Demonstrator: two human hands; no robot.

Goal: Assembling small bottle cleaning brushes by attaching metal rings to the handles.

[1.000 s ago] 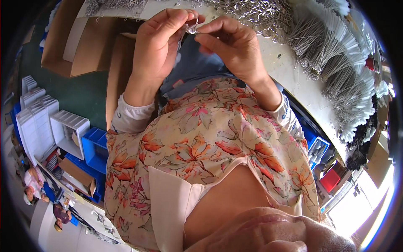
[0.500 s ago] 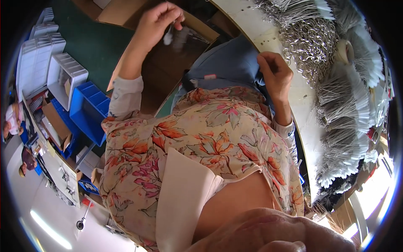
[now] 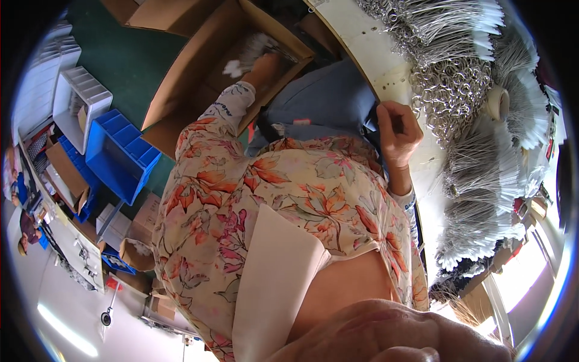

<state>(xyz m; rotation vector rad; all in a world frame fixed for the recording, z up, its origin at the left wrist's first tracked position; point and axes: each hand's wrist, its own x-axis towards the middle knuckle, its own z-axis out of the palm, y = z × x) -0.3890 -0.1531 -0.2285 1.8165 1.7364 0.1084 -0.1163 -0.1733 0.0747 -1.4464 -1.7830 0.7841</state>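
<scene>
My left hand (image 3: 263, 70) is down inside an open cardboard box (image 3: 175, 78), beside a bunch of small wire brushes with white bristles (image 3: 258, 49). Its fingers are mostly hidden, so whether they grip a brush does not show. At the edge of the pale worktable (image 3: 386, 69) is my right hand (image 3: 399, 133), its fingers curled round toward the thumb. No object shows in it. Heaped on the table beyond are more wire brushes (image 3: 482, 193), their metal ring ends (image 3: 446, 90) bunched together.
A roll of tape (image 3: 497, 102) lies among the brushes. On my left stand a blue bin (image 3: 120, 157) and white bins (image 3: 81, 99) on the green floor (image 3: 126, 54). Another cardboard box (image 3: 172, 15) touches the far left side. Other people are far off at the left edge.
My left hand has gone from above the box, where it held something whitish and blurred, down into it beside the brushes. My right hand stays curled by the table edge, slightly lower in view.
</scene>
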